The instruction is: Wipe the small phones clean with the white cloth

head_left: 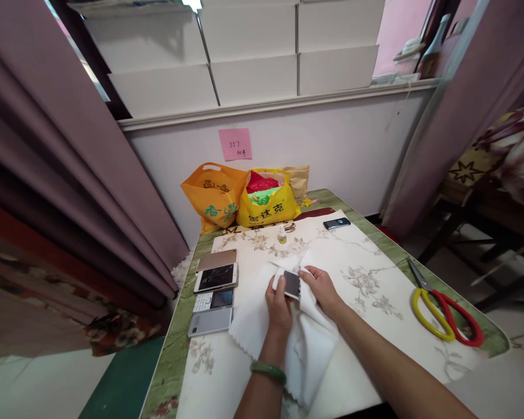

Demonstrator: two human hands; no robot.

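My left hand (279, 302) is closed on the near left end of a white mobile phone (292, 284) with a dark screen. Over the phone's right end lies a fold of white cloth (310, 337), pinched there by my right hand (321, 285). The cloth spreads under both hands and drapes toward me. To the left lie several phones in a column: a gold one (217, 259), a white one with a cracked-looking dark screen (216, 277), a white keypad phone (204, 301) and a silver one (210, 322). A small bottle (282, 235) stands beyond the cloth.
Red-and-yellow-handled scissors (445, 317) lie at the table's right edge. A dark phone (336, 223) rests at the far right. Orange (213, 195) and yellow (268, 209) bags stand at the back against the wall, beside a brown pouch (297, 179). A floral cover (375, 262) spans the tabletop.
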